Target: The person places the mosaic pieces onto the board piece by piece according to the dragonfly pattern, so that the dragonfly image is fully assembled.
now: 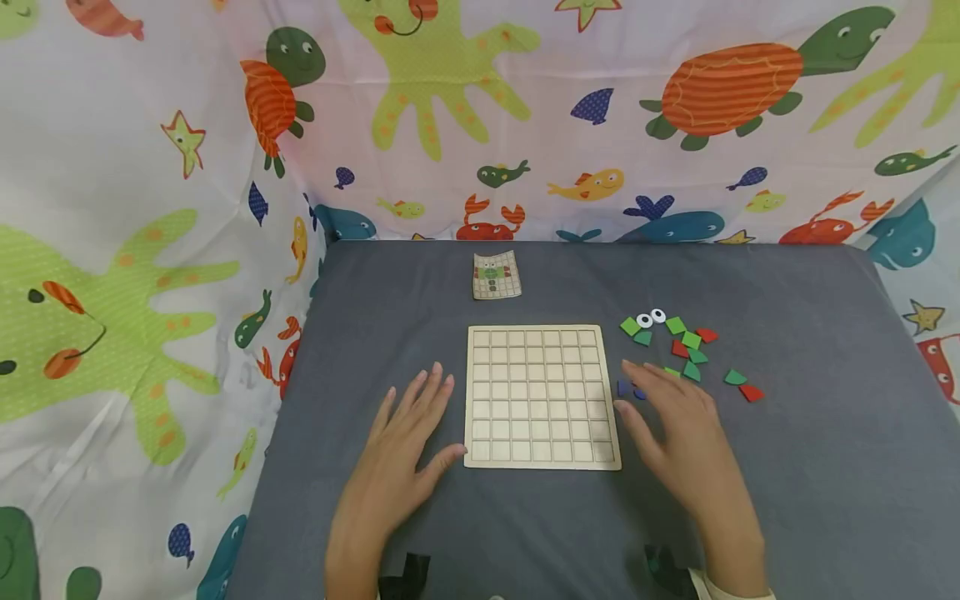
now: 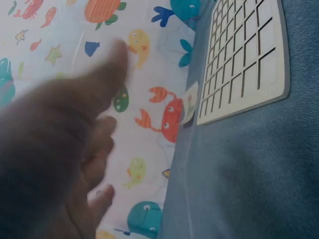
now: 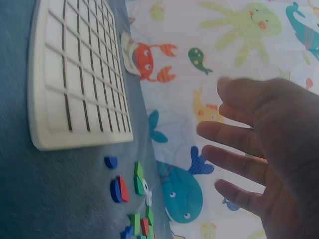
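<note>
A pale wooden grid board point(image 1: 540, 397) lies flat on the grey cloth, its squares holding no pieces. My left hand point(image 1: 401, 467) is at its left side, fingers spread, thumb tip by the board's left edge. On the other side my right hand point(image 1: 686, 450) hovers near the right edge with fingers loosely bent, partly covering a blue piece point(image 1: 624, 388). In the right wrist view that hand point(image 3: 264, 144) holds nothing; the board point(image 3: 82, 74) stands to its left. The left wrist view shows the left hand point(image 2: 75, 139), blurred and empty, beside the board point(image 2: 244, 64).
Small green, red and white pieces lie scattered right of the board, among them a white ring point(image 1: 657, 316), a green square point(image 1: 676, 326) and a red piece point(image 1: 751, 392). Behind the board is a pattern card point(image 1: 496, 276). A printed curtain point(image 1: 450, 192) borders the table's back and left.
</note>
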Action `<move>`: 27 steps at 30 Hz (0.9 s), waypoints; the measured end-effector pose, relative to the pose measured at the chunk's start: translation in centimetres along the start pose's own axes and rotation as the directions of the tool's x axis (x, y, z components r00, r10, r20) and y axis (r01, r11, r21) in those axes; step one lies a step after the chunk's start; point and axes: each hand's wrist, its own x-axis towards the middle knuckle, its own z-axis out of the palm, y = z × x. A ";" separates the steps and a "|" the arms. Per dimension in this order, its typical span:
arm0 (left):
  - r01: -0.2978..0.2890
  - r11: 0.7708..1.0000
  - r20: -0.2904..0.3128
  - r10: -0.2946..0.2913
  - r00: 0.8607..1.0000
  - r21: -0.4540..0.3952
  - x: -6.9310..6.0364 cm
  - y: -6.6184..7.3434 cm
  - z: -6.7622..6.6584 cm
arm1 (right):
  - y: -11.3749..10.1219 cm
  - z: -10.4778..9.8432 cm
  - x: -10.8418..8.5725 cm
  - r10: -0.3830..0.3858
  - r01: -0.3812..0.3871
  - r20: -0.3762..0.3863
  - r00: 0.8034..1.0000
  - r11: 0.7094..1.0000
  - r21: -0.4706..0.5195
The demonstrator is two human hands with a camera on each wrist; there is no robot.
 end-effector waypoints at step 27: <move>0.057 0.994 0.187 -0.039 0.982 -0.090 4.5 -3.6 3.6 | 10.7 -0.3 8.2 0.164 -0.146 0.109 0.980 0.977 -0.158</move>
